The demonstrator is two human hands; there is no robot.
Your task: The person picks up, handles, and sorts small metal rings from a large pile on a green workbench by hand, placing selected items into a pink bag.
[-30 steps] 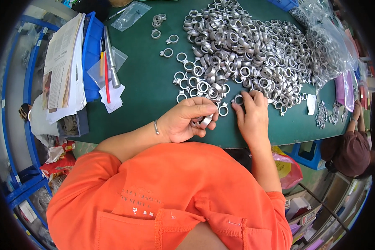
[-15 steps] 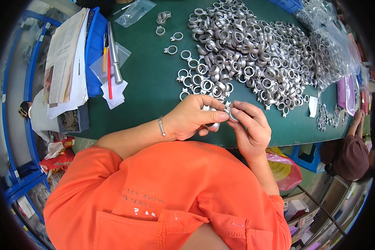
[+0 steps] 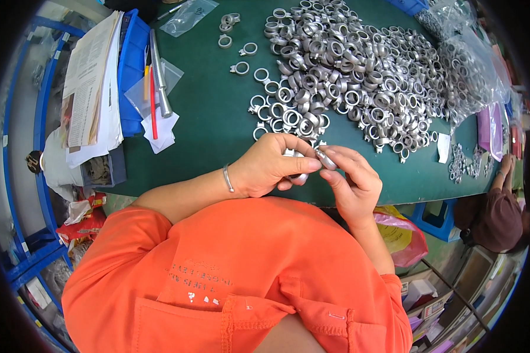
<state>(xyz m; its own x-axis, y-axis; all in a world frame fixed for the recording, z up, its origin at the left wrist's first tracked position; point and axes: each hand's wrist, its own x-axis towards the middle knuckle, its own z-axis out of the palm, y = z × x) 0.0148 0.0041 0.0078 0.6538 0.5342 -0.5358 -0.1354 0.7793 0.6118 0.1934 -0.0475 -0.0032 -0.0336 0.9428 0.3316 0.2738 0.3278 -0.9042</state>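
Just in front of me, near the table's front edge, my left hand (image 3: 271, 165) is curled around a few silver metal rings (image 3: 301, 178), partly hidden by its fingers. Pinched between the thumb and fingers of my right hand (image 3: 357, 182) is one silver ring (image 3: 325, 160), seen edge-on. The left thumb tip and forefinger meet this ring's left side. Beyond both hands, a large heap of similar rings (image 3: 359, 76) with small raised heads covers the table. Its nearest rings (image 3: 291, 117) lie close to my left hand's knuckles.
A few separate rings (image 3: 239, 68) lie left of the heap on the green table (image 3: 212, 117). Farther left are a metal tapered rod (image 3: 161, 76), a red pen (image 3: 153, 103) and a blue bin (image 3: 131, 76) with papers. A plastic bag of rings (image 3: 468, 76) sits right. Another person (image 3: 494, 217) sits beyond.
The ring in my right fingers has turned, from showing its round opening to showing its outer band. My hands stay in nearly the same place.
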